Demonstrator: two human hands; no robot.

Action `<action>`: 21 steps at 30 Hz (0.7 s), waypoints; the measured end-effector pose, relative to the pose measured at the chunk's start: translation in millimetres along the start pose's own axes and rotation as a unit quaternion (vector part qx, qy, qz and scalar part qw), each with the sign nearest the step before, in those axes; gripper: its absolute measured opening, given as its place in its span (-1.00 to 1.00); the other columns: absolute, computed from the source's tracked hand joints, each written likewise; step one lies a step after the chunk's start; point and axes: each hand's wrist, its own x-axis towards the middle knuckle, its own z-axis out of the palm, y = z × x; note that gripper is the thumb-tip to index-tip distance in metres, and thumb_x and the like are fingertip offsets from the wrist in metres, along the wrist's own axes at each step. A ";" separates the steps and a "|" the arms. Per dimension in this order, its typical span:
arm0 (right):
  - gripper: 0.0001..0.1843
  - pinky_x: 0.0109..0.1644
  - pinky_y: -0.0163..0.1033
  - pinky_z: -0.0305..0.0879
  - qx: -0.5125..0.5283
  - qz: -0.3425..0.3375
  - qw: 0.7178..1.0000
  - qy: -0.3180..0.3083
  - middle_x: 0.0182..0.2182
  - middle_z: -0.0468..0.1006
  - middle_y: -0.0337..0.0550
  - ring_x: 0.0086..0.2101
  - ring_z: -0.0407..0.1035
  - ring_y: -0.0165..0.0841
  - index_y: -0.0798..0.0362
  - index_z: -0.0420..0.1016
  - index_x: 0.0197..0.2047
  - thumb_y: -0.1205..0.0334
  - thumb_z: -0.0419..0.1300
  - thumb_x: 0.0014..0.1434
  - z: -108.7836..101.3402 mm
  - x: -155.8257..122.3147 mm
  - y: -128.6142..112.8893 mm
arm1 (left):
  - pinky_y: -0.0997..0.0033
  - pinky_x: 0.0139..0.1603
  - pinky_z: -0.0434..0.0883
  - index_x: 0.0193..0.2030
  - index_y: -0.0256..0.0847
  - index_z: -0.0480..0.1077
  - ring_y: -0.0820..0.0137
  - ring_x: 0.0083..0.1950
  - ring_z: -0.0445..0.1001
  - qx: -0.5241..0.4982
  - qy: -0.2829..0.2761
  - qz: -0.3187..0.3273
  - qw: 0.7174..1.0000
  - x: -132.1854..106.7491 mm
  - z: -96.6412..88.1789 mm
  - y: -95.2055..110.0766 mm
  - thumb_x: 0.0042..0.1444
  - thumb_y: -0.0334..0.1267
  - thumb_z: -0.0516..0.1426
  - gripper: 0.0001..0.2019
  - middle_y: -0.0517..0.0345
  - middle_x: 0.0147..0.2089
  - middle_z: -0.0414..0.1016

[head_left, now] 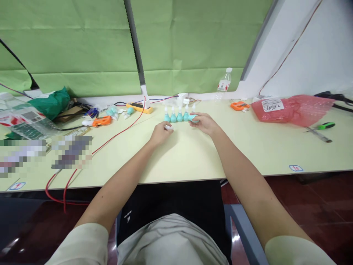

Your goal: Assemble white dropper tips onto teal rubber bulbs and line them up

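Several small teal squeeze bulbs with pale pointed nozzles stand upright side by side on the table. At the right end of this row, my right hand has its fingers curled around another teal bulb, partly hidden by the fingers. Just in front of the row, my left hand is closed on a small white piece. Its end pokes out between thumb and fingers, and its kind is too small to make out.
Left of the hands lie a yellow multimeter, an orange tool and a red cable. A clear bottle stands at the back. To the right are another orange tool, a red plastic bag and a brush.
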 end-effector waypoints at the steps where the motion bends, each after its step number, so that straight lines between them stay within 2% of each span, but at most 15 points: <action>1: -0.60 -0.09 -0.18 0.50 -0.021 -0.001 1.000 0.018 -0.37 0.57 -0.14 -0.31 0.50 -0.33 0.13 0.55 -0.18 0.51 0.28 -0.18 -2.6 2.5 2.2 | 0.45 -0.30 0.34 -0.19 -0.21 0.54 0.41 -0.34 0.43 0.009 -0.006 -0.001 1.000 0.3 0.4 -1.2 0.03 -0.20 0.24 -0.79 0.15 -0.33 0.54; 3: -0.63 -0.11 -0.19 0.48 -0.103 -0.005 0.993 0.053 -0.41 0.54 -0.15 -0.32 0.47 -0.32 0.14 0.55 -0.23 0.50 0.26 -0.21 -7.3 6.7 7.0 | 0.42 -0.24 0.38 -0.17 -0.23 0.58 0.37 -0.30 0.47 0.020 -0.030 -0.006 0.999 0.1 1.0 -1.7 0.03 -0.23 0.22 -0.77 0.09 -0.29 0.58; 5: -0.65 -0.10 -0.17 0.46 -0.253 -0.016 0.964 0.079 -0.38 0.55 -0.14 -0.28 0.46 -0.27 0.13 0.56 -0.23 0.44 0.27 -0.18 -10.8 8.7 11.3 | 0.41 -0.21 0.39 -0.17 -0.26 0.60 0.35 -0.28 0.49 0.032 -0.053 -0.004 0.998 -0.6 1.3 -0.7 0.03 -0.25 0.22 -0.76 0.06 -0.28 0.60; 6: -0.65 -0.08 -0.16 0.44 -0.344 -0.024 0.935 0.087 -0.32 0.57 -0.12 -0.23 0.47 -0.23 0.12 0.57 -0.21 0.41 0.28 -0.16 -11.9 8.6 12.8 | 0.40 -0.21 0.40 -0.18 -0.26 0.61 0.35 -0.29 0.49 0.038 -0.060 -0.001 0.997 -1.1 1.2 0.0 0.03 -0.26 0.21 -0.76 0.06 -0.27 0.61; 8: -0.62 0.00 -0.14 0.40 -0.508 -0.037 0.856 0.088 -0.13 0.58 -0.06 -0.10 0.47 -0.16 0.08 0.59 -0.14 0.34 0.30 -0.12 -12.6 6.8 13.8 | 0.40 -0.21 0.39 -0.19 -0.27 0.61 0.35 -0.28 0.50 0.046 -0.074 0.007 0.996 -2.0 0.6 1.3 0.03 -0.28 0.20 -0.77 0.05 -0.27 0.62; 10: -0.58 0.06 -0.11 0.38 -0.611 -0.030 0.787 0.078 0.03 0.54 0.00 0.00 0.44 -0.10 0.03 0.59 -0.06 0.29 0.30 -0.07 -11.9 4.1 11.8 | 0.40 -0.24 0.38 -0.23 -0.27 0.60 0.35 -0.28 0.50 0.057 -0.086 0.012 0.995 -3.0 -0.1 2.2 0.04 -0.26 0.19 -0.79 0.06 -0.27 0.62; 12: -0.57 0.09 -0.03 0.37 -0.671 -0.002 0.738 0.073 0.06 0.53 0.05 0.04 0.41 -0.02 0.02 0.57 -0.05 0.26 0.31 -0.06 -11.2 1.8 7.8 | 0.40 -0.26 0.36 -0.27 -0.26 0.59 0.34 -0.28 0.50 0.065 -0.104 0.012 0.992 -4.3 -0.5 3.0 0.04 -0.21 0.20 -0.80 0.07 -0.28 0.61; 14: -0.61 0.07 0.04 0.36 -0.704 0.023 0.705 0.080 -0.01 0.55 0.09 0.01 0.41 0.03 0.03 0.55 -0.10 0.27 0.32 -0.08 -12.1 0.6 3.0 | 0.40 -0.29 0.35 -0.30 -0.25 0.57 0.34 -0.29 0.50 0.067 -0.120 0.012 0.990 -6.0 -0.3 4.0 0.04 -0.14 0.22 -0.79 0.08 -0.31 0.60; 15: -0.63 0.03 0.03 0.37 -0.706 0.029 0.702 0.083 -0.06 0.57 0.09 -0.03 0.42 0.02 0.03 0.54 -0.15 0.29 0.33 -0.11 -13.6 0.4 0.8 | 0.40 -0.29 0.35 -0.30 -0.24 0.56 0.34 -0.29 0.49 0.067 -0.122 0.016 0.990 -7.0 0.1 4.8 0.04 -0.13 0.22 -0.79 0.08 -0.31 0.59; 16: -0.66 -0.02 0.00 0.37 -0.696 0.030 0.712 0.085 -0.13 0.57 0.08 -0.09 0.43 -0.02 0.03 0.52 -0.19 0.32 0.33 -0.13 -15.7 0.3 -1.2 | 0.40 -0.28 0.35 -0.29 -0.24 0.56 0.34 -0.29 0.49 0.068 -0.120 0.022 0.990 -8.0 0.7 5.7 0.04 -0.14 0.22 -0.79 0.08 -0.30 0.59; 17: -0.68 -0.10 -0.07 0.37 -0.672 0.027 0.735 0.085 -0.20 0.57 0.04 -0.17 0.44 -0.08 0.04 0.51 -0.23 0.35 0.32 -0.15 -18.5 0.4 -2.9 | 0.40 -0.27 0.36 -0.27 -0.24 0.57 0.33 -0.28 0.49 0.070 -0.114 0.030 0.991 -9.0 1.4 6.9 0.05 -0.17 0.21 -0.80 0.07 -0.28 0.60; 19: -0.71 -0.27 -0.19 0.32 -0.593 0.012 0.801 0.081 -0.33 0.54 -0.07 -0.31 0.40 -0.23 0.05 0.49 -0.29 0.39 0.30 -0.17 -25.2 0.6 -5.5 | 0.40 -0.26 0.37 -0.22 -0.23 0.58 0.32 -0.27 0.50 0.078 -0.100 0.041 0.991 -10.7 2.7 9.6 0.03 -0.25 0.19 -0.80 0.05 -0.25 0.62; 21: -0.69 -0.36 -0.26 0.25 -0.505 -0.004 0.860 0.075 -0.40 0.48 -0.18 -0.39 0.35 -0.32 0.07 0.49 -0.28 0.40 0.30 -0.19 -32.5 0.5 -7.5 | 0.40 -0.24 0.38 -0.21 -0.24 0.59 0.31 -0.26 0.50 0.083 -0.096 0.047 0.991 -11.9 3.6 12.2 0.01 -0.32 0.17 -0.78 0.02 -0.23 0.63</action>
